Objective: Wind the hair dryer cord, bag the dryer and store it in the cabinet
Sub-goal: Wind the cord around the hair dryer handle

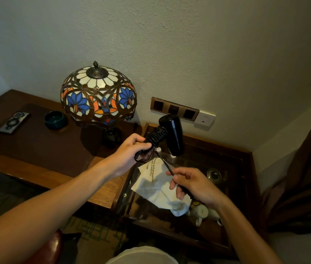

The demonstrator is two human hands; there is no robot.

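Note:
A black hair dryer (172, 134) is held up in the air over the glass-topped cabinet (225, 162). Its black cord (155, 135) is coiled in several turns round the handle. My left hand (129, 151) grips the lower end of the handle over the coils. A short free stretch of cord runs down and right to my right hand (190, 182), which holds the plug end between curled fingers. A white cloth bag (156, 185) with black printed text lies flat on the cabinet's glass, under both hands.
A stained-glass table lamp (98, 96) stands on the wooden desk (36, 141) to the left, with a dark green ashtray (55, 120) and a phone (13, 122). Wall sockets (174, 108) sit behind the dryer. White cups (200, 213) show under the glass. A brown curtain (303, 178) hangs at right.

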